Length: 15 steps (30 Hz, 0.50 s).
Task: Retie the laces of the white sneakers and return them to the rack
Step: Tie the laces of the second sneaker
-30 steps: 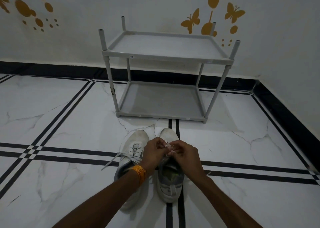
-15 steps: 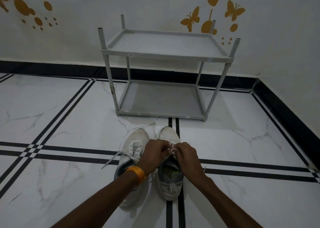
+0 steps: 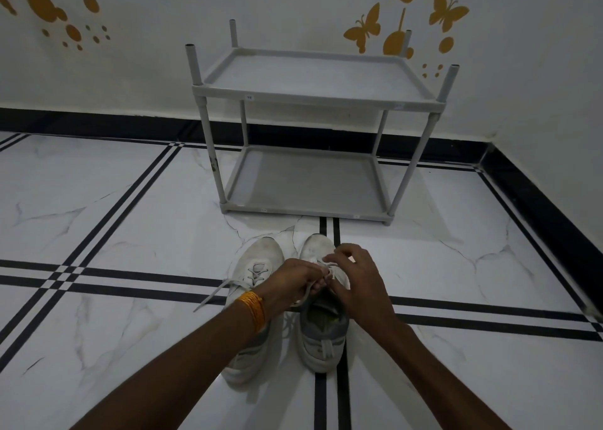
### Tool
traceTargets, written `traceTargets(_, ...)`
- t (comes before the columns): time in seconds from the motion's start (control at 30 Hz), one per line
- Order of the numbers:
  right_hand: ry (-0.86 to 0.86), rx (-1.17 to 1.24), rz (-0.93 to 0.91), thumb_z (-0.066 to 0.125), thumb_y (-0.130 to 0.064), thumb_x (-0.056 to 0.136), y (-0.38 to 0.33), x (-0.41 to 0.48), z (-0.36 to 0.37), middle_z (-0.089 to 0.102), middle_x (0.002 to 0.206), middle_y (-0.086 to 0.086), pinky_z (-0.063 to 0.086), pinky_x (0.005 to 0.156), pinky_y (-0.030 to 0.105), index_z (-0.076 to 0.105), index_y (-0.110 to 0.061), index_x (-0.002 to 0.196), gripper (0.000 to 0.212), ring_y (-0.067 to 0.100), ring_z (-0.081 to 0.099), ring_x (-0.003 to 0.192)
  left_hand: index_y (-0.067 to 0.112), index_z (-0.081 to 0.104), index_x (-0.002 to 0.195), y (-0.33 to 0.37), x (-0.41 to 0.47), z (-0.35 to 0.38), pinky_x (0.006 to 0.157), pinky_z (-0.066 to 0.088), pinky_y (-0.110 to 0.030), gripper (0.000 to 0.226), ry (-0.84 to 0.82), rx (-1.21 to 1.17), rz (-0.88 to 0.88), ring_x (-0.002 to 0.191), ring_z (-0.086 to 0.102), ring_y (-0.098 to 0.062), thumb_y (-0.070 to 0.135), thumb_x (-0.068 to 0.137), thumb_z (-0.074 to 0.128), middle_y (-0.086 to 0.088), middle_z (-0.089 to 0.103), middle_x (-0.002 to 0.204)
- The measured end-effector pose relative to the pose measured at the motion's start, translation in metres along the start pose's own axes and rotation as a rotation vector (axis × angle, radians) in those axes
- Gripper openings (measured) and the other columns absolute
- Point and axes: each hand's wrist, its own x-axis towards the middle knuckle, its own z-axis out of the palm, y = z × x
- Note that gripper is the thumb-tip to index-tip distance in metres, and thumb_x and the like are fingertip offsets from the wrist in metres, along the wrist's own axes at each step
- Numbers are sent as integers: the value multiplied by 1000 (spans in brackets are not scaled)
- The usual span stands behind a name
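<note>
At the lower centre of the frame, two white sneakers stand side by side on the marble floor [image 3: 130, 234], toes pointing toward the rack [image 3: 313, 98]. The right sneaker [image 3: 321, 338] sits on a pair of black floor stripes; the left sneaker [image 3: 257, 266] is just beside it, partly covered by a forearm. Both hands meet over the lacing of the right sneaker. The left hand [image 3: 293, 283], with an orange bangle [image 3: 254, 309] at its wrist, pinches a strand of the lace [image 3: 328, 270] between its fingertips. The right hand [image 3: 359, 283] has thumb and forefinger closed on the lace while its other fingers curl loosely above. The left sneaker's lace [image 3: 212, 294] trails loose across the floor toward the left of the frame. The grey two-tier rack stands in the upper centre, against a wall with orange butterfly decals [image 3: 363, 28].
</note>
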Motion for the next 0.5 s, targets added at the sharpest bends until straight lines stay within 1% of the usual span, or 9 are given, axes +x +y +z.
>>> traceTargets(0.07,-7,-131,-135,62,-29,85,0,3,-3,67,97,3,44,78,27,70,-15,94,18,20,59,89,-3,68,83,2,-1,-2,55,51,-16,17,5,49,10,58,55,-10,1,91,54,-9,59,68)
traceTargets(0.1,-4,-161,-181,58,-32,85,1,4,-5,68,87,5,44,72,28,69,-12,85,22,23,61,78,-2,69,82,2,0,-3,56,52,-17,17,3,61,9,57,56,-9,2,91,54,-9,60,68)
traceTargets(0.17,11,-199,-237,51,-36,84,3,5,-6,67,73,5,38,67,20,65,-10,75,31,22,60,64,0,70,82,3,1,-5,57,54,-18,17,-7,72,-2,58,58,-9,5,92,57,-7,62,68)
traceTargets(0.2,10,-198,-245,49,-36,85,4,4,-7,65,71,6,34,67,17,64,-10,73,32,22,59,63,1,71,81,3,1,-6,58,54,-18,17,-2,95,3,60,59,-9,7,92,58,-7,63,68)
traceTargets(0.23,-2,-184,-235,48,-35,86,4,3,-7,65,71,6,34,67,17,63,-10,74,32,22,58,63,2,72,81,3,2,-7,58,54,-19,17,11,123,17,62,60,-10,8,91,60,-7,65,70)
traceTargets(0.3,-32,-118,-186,46,-32,91,6,2,-7,63,76,7,38,67,23,62,-9,78,31,21,54,69,1,73,84,4,2,-9,58,54,-19,15,37,140,59,65,62,-12,10,90,63,-8,67,72)
traceTargets(0.4,-61,-59,-102,46,-30,94,10,1,-4,61,82,5,36,70,24,60,-11,84,26,15,46,74,-1,73,85,4,0,-8,54,51,-17,19,71,151,161,57,64,-10,16,89,68,-7,69,67)
traceTargets(0.5,-82,-68,-49,44,-33,95,15,-3,-5,60,82,5,32,67,19,58,-11,85,28,15,44,74,1,74,83,-1,1,-10,52,53,-16,21,190,233,234,54,67,-10,21,88,69,-8,72,67)
